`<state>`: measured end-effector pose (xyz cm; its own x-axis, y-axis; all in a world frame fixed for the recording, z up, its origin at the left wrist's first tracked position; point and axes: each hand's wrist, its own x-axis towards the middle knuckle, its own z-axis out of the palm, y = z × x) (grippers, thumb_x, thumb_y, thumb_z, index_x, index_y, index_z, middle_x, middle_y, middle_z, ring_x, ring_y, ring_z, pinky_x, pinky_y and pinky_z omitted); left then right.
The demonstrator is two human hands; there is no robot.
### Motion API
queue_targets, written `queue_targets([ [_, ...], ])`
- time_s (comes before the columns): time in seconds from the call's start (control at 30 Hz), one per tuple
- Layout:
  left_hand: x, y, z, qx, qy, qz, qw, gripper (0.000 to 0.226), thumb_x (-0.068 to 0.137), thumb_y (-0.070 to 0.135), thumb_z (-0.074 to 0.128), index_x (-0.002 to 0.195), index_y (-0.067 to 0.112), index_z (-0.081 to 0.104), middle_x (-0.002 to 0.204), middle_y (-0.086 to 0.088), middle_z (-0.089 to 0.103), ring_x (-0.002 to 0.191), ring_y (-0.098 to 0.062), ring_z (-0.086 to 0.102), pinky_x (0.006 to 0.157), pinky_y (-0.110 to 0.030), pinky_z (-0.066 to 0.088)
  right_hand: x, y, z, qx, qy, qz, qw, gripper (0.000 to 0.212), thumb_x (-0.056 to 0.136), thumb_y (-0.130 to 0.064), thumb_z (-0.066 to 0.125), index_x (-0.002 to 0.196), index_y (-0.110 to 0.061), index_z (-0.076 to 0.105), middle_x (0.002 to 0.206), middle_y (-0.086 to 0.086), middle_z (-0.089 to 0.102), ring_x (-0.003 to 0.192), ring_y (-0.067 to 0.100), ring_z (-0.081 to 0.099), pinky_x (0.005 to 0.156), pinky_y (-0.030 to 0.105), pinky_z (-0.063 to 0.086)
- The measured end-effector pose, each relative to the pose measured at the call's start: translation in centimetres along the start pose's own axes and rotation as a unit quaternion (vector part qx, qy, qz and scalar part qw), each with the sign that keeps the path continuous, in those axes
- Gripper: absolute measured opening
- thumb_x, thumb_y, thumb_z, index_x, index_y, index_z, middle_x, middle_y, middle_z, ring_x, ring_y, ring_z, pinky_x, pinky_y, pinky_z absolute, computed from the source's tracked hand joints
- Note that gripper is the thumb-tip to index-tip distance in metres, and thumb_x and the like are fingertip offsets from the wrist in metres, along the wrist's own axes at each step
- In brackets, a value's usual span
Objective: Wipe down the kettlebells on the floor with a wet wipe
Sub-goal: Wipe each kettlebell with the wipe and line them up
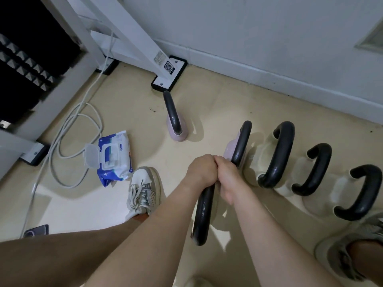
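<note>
The left hand [202,170] and right hand [228,183] are touching each other, both clamping on the handle of the centre kettlebell [204,214]. At 3 o'clock, other kettlebells [277,158] are standing. At 9 o'clock, the wipe pack [116,160] is lying open.

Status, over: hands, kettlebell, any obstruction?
Both grip the near kettlebell handle: left hand, right hand. Wipe not visible in either. Open wipes pack on floor to the left; three more kettlebells in a row to the right.

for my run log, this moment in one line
left hand grips kettlebell handle | right hand grips it too | wipe pack open on floor
</note>
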<state>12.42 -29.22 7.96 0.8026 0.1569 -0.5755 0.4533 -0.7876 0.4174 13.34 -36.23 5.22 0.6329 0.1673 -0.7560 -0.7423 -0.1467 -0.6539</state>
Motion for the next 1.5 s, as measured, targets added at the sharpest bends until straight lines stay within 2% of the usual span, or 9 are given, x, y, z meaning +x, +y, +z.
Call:
queue_targets([
  [0.13,-3.8,-1.5,2.3,-0.104,0.137,0.032,0.985,0.021,0.095,0.015,0.043,0.112,0.014,0.056,0.099,-0.006,0.069,0.091,-0.028,0.064,0.067,-0.028,0.043,-1.7,0.5,0.4,-0.113,-0.026,-0.087,0.989,0.036,0.099,-0.021,0.035,0.123,-0.017,0.061,0.128,-0.002,0.064,0.12,0.015,0.057,0.108,0.035,0.042],
  [0.23,-6.6,-2.5,3.7,-0.224,0.159,0.061,0.96,0.006,0.095,0.02,0.047,0.1,0.022,0.05,0.077,0.004,0.064,0.066,-0.01,0.055,0.053,-0.017,0.038,-3.9,1.7,0.6,-0.231,0.009,-0.141,0.963,0.026,0.094,-0.016,0.032,0.109,-0.015,0.053,0.109,-0.002,0.062,0.102,0.021,0.058,0.084,0.03,0.048],
  [0.37,-7.9,-3.6,4.5,-0.28,0.113,0.087,0.949,0.012,0.095,0.027,0.048,0.106,0.033,0.047,0.087,0.009,0.064,0.075,0.0,0.056,0.062,-0.011,0.042,-7.3,3.2,0.4,-0.27,0.029,-0.218,0.937,0.036,0.096,-0.005,0.031,0.126,-0.022,0.041,0.114,-0.014,0.052,0.089,0.012,0.051,0.061,0.011,0.037],
  [0.57,-4.7,-5.0,3.5,-0.217,0.017,0.087,0.972,0.051,0.091,0.022,0.053,0.138,0.03,0.035,0.109,0.012,0.06,0.1,-0.013,0.06,0.078,-0.017,0.045,-5.3,2.7,1.4,-0.317,0.013,-0.246,0.916,0.049,0.097,-0.002,0.032,0.144,-0.013,0.036,0.152,-0.006,0.029,0.135,0.015,0.037,0.097,0.01,0.025],
  [0.83,-1.9,-3.4,2.4,-0.231,-0.012,0.025,0.973,0.021,0.088,0.018,0.05,0.108,0.018,0.052,0.1,0.004,0.059,0.085,-0.017,0.054,0.071,-0.027,0.043,-0.5,-0.2,1.1,-0.277,0.002,-0.063,0.959,0.025,0.096,-0.016,0.039,0.096,-0.007,0.063,0.112,0.009,0.063,0.108,0.029,0.056,0.093,0.032,0.043],
  [1.13,-9.0,-5.4,5.0,-0.292,0.037,-0.029,0.955,0.036,0.078,0.028,0.055,0.113,0.024,0.062,0.093,0.007,0.073,0.089,-0.012,0.068,0.076,-0.028,0.055,-5.5,4.7,1.5,-0.255,0.064,-0.076,0.962,0.038,0.092,-0.041,0.051,0.108,-0.008,0.058,0.103,0.01,0.068,0.098,0.03,0.065,0.089,0.042,0.051],
  [1.23,-11.3,-7.0,6.0,-0.344,0.014,-0.049,0.938,0.025,0.069,0.014,0.062,0.093,0.01,0.067,0.076,-0.005,0.072,0.071,-0.021,0.068,0.07,-0.039,0.056,-8.1,6.8,0.9,-0.243,0.046,-0.073,0.966,0.032,0.091,-0.038,0.056,0.108,-0.012,0.061,0.101,0.007,0.069,0.095,0.026,0.065,0.088,0.039,0.052],
  [1.37,-13.5,-8.2,7.2,-0.431,-0.007,-0.051,0.901,0.028,0.077,-0.002,0.069,0.102,0.01,0.07,0.086,-0.002,0.075,0.076,-0.011,0.068,0.07,-0.024,0.055,-10.1,9.7,0.5,-0.21,0.033,-0.068,0.975,0.032,0.09,-0.04,0.06,0.105,-0.012,0.064,0.099,0.005,0.071,0.089,0.021,0.066,0.079,0.031,0.053],
  [1.5,-14.4,-8.5,9.4,-0.306,0.019,-0.059,0.95,0.019,0.09,0.02,0.059,0.106,0.029,0.064,0.09,0.009,0.071,0.082,-0.005,0.066,0.064,-0.013,0.047,-10.6,12.2,0.7,-0.203,0.013,-0.041,0.978,0.032,0.091,-0.04,0.06,0.112,-0.016,0.058,0.103,0.002,0.069,0.094,0.019,0.065,0.079,0.029,0.049],
])
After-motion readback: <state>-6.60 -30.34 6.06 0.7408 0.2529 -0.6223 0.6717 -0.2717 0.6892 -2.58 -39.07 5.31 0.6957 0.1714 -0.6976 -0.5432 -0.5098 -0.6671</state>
